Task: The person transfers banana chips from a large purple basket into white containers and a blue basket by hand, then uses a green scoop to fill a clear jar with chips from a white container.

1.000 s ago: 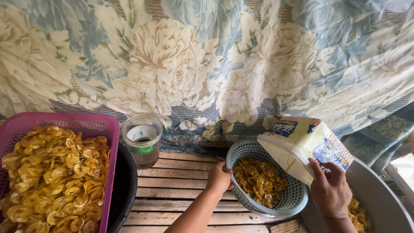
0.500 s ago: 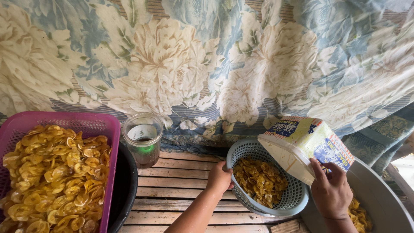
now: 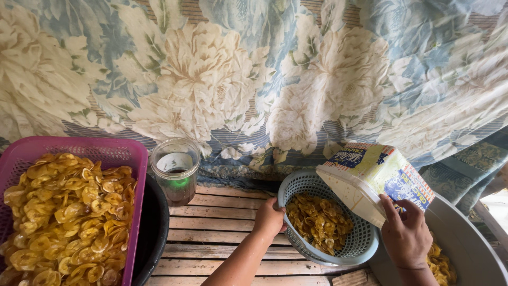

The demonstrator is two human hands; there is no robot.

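I see my left hand (image 3: 271,218) clamped on the near-left rim of the strainer (image 3: 365,241), fingers curled over the edge. My right hand (image 3: 406,233) grips the lower end of the tub (image 3: 378,177), thumb and fingers wrapped on its side. The hands are apart, with the strainer between them.

The tub hangs just above the strainer's right rim, tipped, its open mouth facing down and left toward the chips (image 3: 319,222) lying inside. Its long axis runs from the mouth, lower left, up to the base at upper right.

Judgement on handling: the tub looks like thin rectangular plastic, light, slightly flexible at the walls, possibly greasy; a grip near the base end with fingers across the narrow side seems soundest. The strainer is perforated plastic, light, stiff at the rim; the rim is the place to take it. The chips are brittle and will break under pressure.

Left of my left hand, on the slatted worktop (image 3: 222,228), stands a jar (image 3: 175,170) with dark liquid, upright. Further left a pink basket (image 3: 114,151) heaped with chips sits on a black basin (image 3: 154,233). Under my right hand a grey bowl (image 3: 465,243) holds more chips. A floral cloth (image 3: 238,79) hangs beyond.
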